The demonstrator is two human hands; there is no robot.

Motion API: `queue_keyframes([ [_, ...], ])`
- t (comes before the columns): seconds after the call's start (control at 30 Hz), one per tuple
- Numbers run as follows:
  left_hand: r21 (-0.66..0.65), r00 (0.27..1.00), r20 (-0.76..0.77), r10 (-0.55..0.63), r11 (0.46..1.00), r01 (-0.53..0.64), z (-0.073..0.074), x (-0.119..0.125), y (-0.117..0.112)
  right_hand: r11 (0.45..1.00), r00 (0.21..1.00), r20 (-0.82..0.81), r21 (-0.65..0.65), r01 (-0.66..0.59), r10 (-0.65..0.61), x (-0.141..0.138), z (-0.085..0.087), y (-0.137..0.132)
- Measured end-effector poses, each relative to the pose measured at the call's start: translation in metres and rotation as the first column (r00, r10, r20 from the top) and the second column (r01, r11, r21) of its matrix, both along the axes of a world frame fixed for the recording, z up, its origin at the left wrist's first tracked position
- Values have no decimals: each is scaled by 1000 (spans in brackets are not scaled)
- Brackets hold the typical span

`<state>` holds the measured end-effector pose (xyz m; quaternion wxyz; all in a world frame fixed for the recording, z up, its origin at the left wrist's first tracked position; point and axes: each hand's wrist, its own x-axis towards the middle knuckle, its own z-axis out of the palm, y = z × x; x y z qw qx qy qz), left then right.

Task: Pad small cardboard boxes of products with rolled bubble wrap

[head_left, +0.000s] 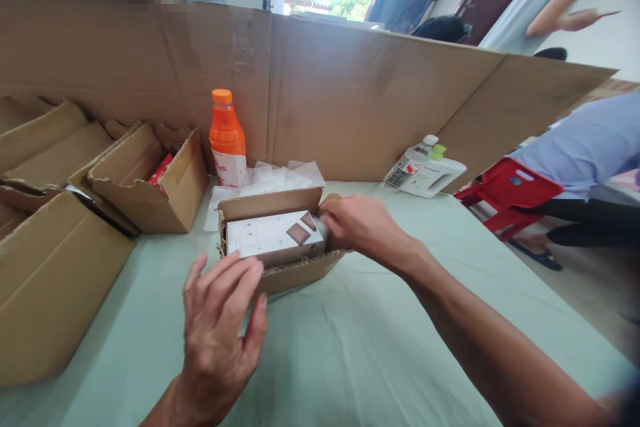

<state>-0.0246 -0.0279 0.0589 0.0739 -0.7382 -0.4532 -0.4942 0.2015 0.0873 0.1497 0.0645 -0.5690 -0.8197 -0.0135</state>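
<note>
A small open cardboard box lies on the pale green table in front of me. Inside it rests a white product box with brown squares printed on it. My right hand grips the right end of the cardboard box, fingers curled around its edge and flap. My left hand hovers at the box's near left corner, fingers stretched and slightly spread, fingertips touching or almost touching the front wall.
An orange bottle stands behind the box beside clear plastic bags. Open cardboard boxes crowd the left side. A tall cardboard screen walls the back. A white jug and clear bottle sit far right. People stand beyond, near a red stool.
</note>
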Motion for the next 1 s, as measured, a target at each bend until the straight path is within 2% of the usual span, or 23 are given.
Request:
queue_keyframes([
  [0.07,-64,990,107,92,994,-85,-13,-8,-10,987,982,-187,150,64,-35,29,-4,-25],
  [0.13,-228,953,235,189,964,-135,-34,-17,-19,953,913,-402,241,184,-75,58,-21,-50],
  [0.17,-332,925,307,225,936,-118,-45,-20,-22,949,866,-491,219,227,-94,68,-35,-59],
  [0.23,-510,847,456,271,860,-1,-68,-25,-23,972,792,-595,73,222,-137,74,-68,-69],
  [0.33,-631,731,608,309,748,209,-89,-24,-11,986,731,-664,-145,78,-156,53,-115,-61],
  [0.43,-641,687,662,301,701,311,-88,-11,9,981,681,-714,-192,29,-160,31,-138,-49],
  [0.5,-622,671,688,275,699,351,-81,6,17,976,668,-715,-190,102,-209,37,-140,-53],
  [0.6,-594,663,724,190,659,460,-79,36,13,943,673,-666,-156,295,-321,71,-138,-85],
  [0.7,-587,659,740,133,606,537,-86,48,-13,914,671,-651,-89,395,-354,89,-139,-130],
  [0.77,-607,640,743,195,598,523,-92,38,-30,932,684,-668,-39,361,-293,78,-146,-155],
  [0.83,-639,615,734,289,602,480,-94,17,-39,954,700,-683,15,299,-209,56,-157,-171],
  [0.93,-670,613,708,352,610,424,-87,-13,-38,980,723,-684,62,189,-96,38,-176,-182],
  [1.0,-685,626,689,364,610,399,-82,-24,-37,997,723,-689,25,78,-39,44,-186,-184],
])
